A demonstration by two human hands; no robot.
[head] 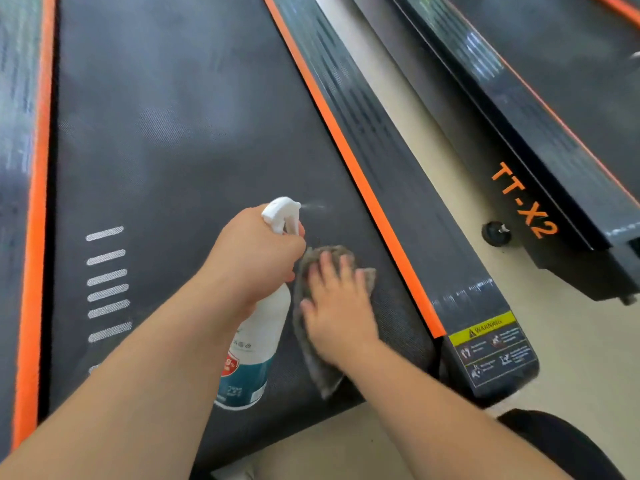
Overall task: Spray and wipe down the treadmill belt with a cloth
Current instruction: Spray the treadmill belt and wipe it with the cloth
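The dark treadmill belt (166, 140) fills the middle of the head view, edged by orange strips. My left hand (256, 251) grips a white spray bottle (258, 344) with a teal label, its white nozzle pointing right with a thin mist coming off the tip. My right hand (337, 306) lies flat, fingers spread, pressing a grey cloth (320, 372) onto the belt near its rear right corner, just right of the bottle.
A black side rail (408, 202) with a yellow warning sticker (485, 329) runs along the belt's right. A second treadmill marked TT-X2 (523, 199) stands further right across a strip of beige floor (571, 358). White stripes (107, 282) mark the belt's left part.
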